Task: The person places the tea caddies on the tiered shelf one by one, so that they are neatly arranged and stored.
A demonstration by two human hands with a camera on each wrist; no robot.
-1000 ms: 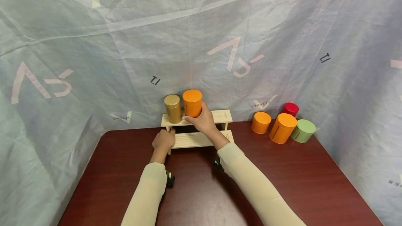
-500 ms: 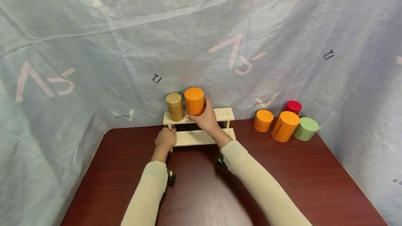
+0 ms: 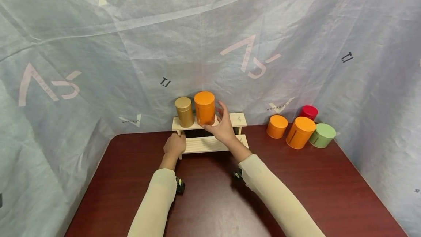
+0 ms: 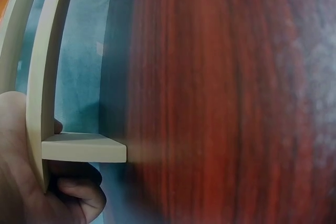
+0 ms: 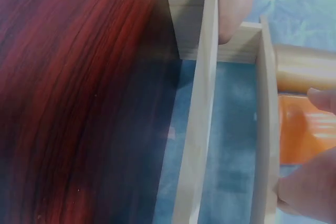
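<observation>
A two-tier wooden shelf (image 3: 205,144) stands at the back of the table. My left hand (image 3: 174,145) grips the left end of its lower board; in the left wrist view, the thumb and curled fingers (image 4: 84,195) wrap that end. On the upper board stand a gold canister (image 3: 185,112) and, to its right, a taller orange canister (image 3: 204,109). My right hand (image 3: 225,127) is spread at the orange canister's right side, its thumb low at the front and its fingers standing off. The right wrist view shows the orange canister (image 5: 302,129) between thumb and fingers, partly cut off.
Right of the shelf stand a short orange canister (image 3: 277,126), a taller orange one (image 3: 300,133), a red one (image 3: 308,112) behind and a green one (image 3: 323,135). A grey cloth (image 3: 197,46) hangs behind the dark red table (image 3: 210,200).
My right hand has loosened from the orange canister and drawn to the right, leaving it standing on the upper board. My left hand keeps its hold on the shelf.
</observation>
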